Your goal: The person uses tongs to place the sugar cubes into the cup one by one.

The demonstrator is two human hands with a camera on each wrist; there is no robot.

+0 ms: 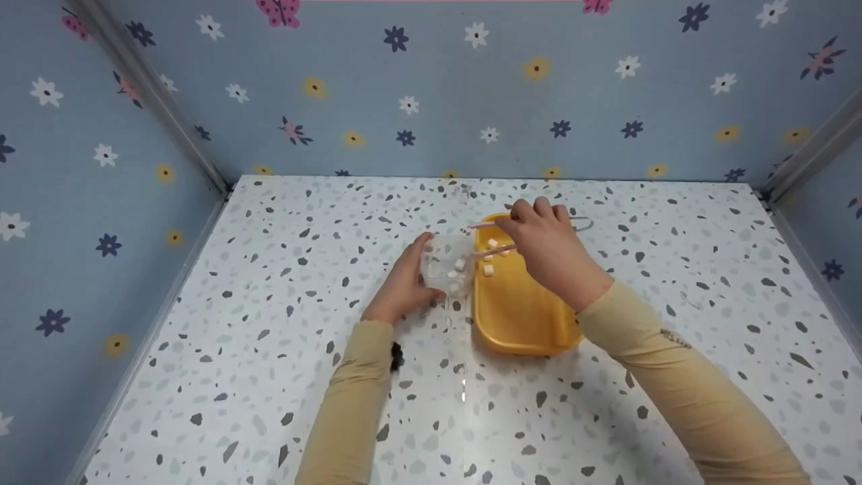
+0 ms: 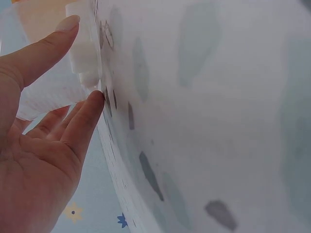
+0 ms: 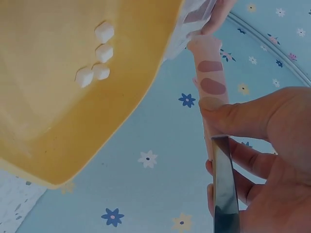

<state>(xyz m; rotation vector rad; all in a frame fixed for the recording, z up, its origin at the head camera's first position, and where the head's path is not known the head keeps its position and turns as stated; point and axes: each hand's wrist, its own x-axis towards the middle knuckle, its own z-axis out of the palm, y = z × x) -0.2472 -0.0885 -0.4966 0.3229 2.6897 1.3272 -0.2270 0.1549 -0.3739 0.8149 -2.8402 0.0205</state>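
Note:
My left hand (image 1: 403, 286) holds a clear plastic container (image 1: 439, 250) on the table, thumb on the near side and fingers on the far side. Several white cubes (image 1: 460, 264) show inside it. Close by on the right lies a yellow tray (image 1: 522, 310), with several more white cubes (image 3: 104, 32) toward its far left part. Above the tray, my right hand (image 1: 549, 252) grips a pair of tongs (image 3: 226, 184) with a metal handle and pink tip pieces. The tongs' arms are spread apart and point left at the container. Whether a cube is between them cannot be told.
The speckled white table (image 1: 269, 377) spreads around both containers. Blue flowered panels (image 1: 458, 87) stand along its back and both sides. A dark object (image 1: 396, 356) shows beside my left wrist.

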